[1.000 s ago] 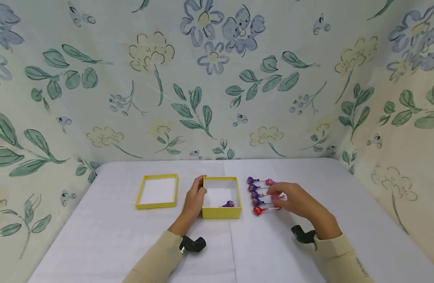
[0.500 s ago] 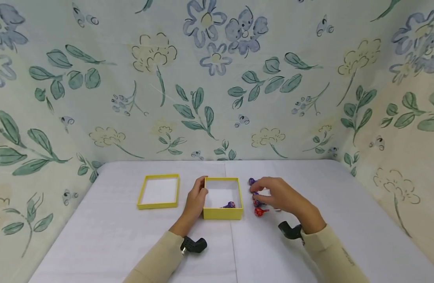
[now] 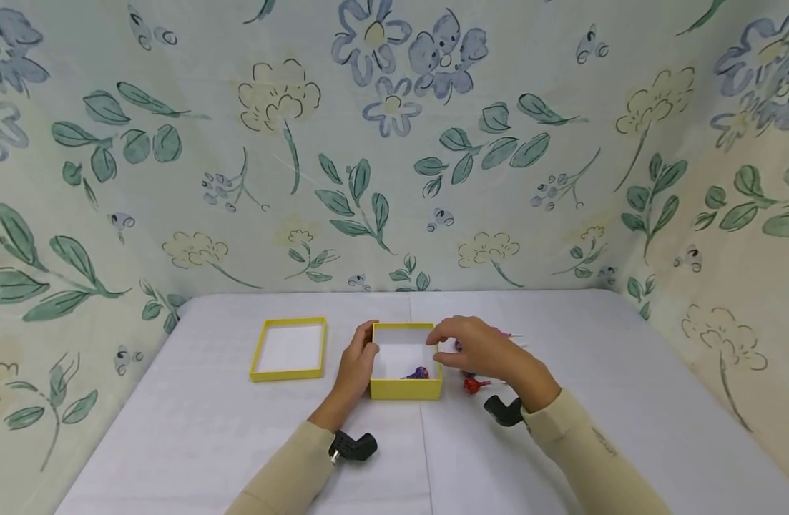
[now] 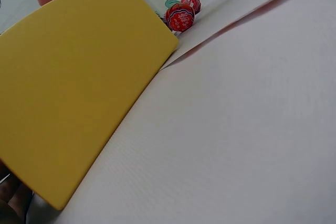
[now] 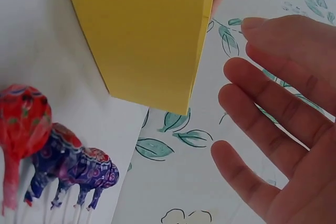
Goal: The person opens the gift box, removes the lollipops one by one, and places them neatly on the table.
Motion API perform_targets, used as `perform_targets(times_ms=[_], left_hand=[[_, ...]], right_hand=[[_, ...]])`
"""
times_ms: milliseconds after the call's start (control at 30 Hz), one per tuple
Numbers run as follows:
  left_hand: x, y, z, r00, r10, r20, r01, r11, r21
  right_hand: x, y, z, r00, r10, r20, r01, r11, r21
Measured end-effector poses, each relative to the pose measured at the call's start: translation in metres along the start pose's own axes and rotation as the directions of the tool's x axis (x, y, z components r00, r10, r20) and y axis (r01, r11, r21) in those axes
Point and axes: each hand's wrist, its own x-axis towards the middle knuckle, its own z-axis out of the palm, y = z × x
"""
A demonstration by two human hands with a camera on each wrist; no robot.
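A yellow open-topped box [image 3: 405, 389] with a white inside stands mid-table. My left hand [image 3: 355, 361] grips its left side, fingers along the wall and thumb near the rim. One purple-wrapped lollipop [image 3: 420, 373] lies inside by the front wall. My right hand [image 3: 478, 347] is at the box's right rim, fingers loosely bent. In the right wrist view its fingers [image 5: 262, 100] are spread and nothing shows between them. Beneath and beside this hand lie several lollipops, among them a red one [image 3: 474, 386] and purple ones [image 5: 73, 161], partly hidden in the head view.
A shallow yellow-rimmed lid [image 3: 287, 375] lies with its white inside up, left of the box. White cloth [image 3: 194, 429] covers the table, with a crease running toward the front. A floral curtain [image 3: 394, 214] rises behind and along the sides.
My right hand has moved left from over the lollipops to the box's right rim, uncovering a pink lollipop behind it. My left hand and the box have stayed put.
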Motion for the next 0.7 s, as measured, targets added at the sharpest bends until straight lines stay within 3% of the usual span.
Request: perform_targets(times_ms=[267, 533, 700], left_hand=[[-0.001, -0.001, 0.0, 1.0, 0.005, -0.003, -0.005, 1.0, 0.01], [-0.001, 0.001, 0.001, 1.0, 0.003, -0.005, -0.002, 1.0, 0.01], [-0.002, 0.001, 0.001, 1.0, -0.008, -0.01, 0.008, 1.0, 0.011]], right_hand=[[0.015, -0.006, 0.01, 0.997, -0.041, 0.059, 0.039, 0.999, 0.027], [0.029, -0.006, 0.019, 0.985, 0.006, 0.175, -0.005, 1.0, -0.006], [0.033, -0.006, 0.023, 0.979, 0.012, 0.205, -0.003, 0.999, -0.045]])
